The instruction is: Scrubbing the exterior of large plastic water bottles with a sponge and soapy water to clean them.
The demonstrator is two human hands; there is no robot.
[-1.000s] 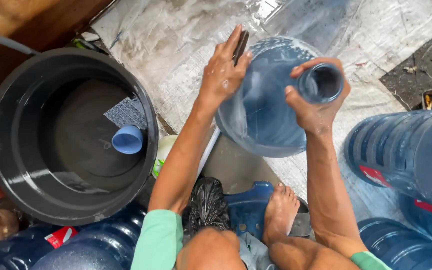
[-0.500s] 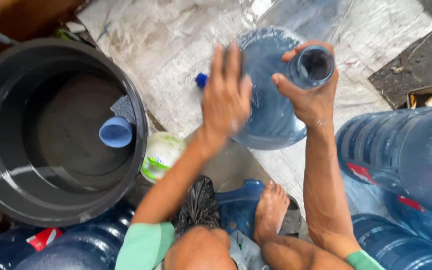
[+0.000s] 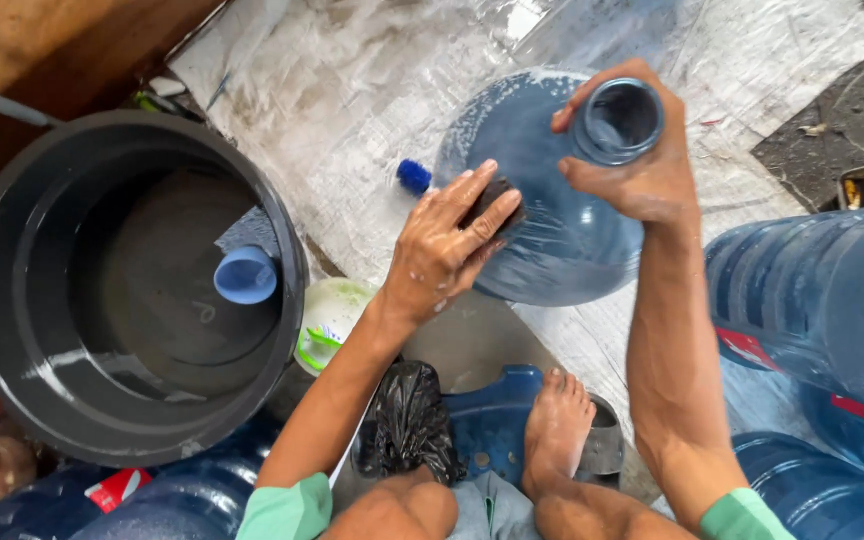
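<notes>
A large blue water jug [image 3: 562,235] lies tilted on a wet white sheet [image 3: 352,120], soapy on its side. My right hand [image 3: 642,165] grips the jug's open neck [image 3: 620,120]. My left hand [image 3: 447,250] presses a dark scrub pad [image 3: 497,195] against the jug's lower side. A small blue cap [image 3: 414,176] lies on the sheet just left of the jug.
A big dark tub [image 3: 122,290] with water and a blue cup [image 3: 245,275] stands at left. A white and green container [image 3: 332,320] sits beside it. Several more blue jugs [image 3: 822,300] crowd the right and bottom edges. My bare foot [image 3: 557,430] rests on a blue stool.
My left hand has slid from the jug's top down to its lower side with the scrub pad. The jug has turned, and the right hand kept hold of the neck.
</notes>
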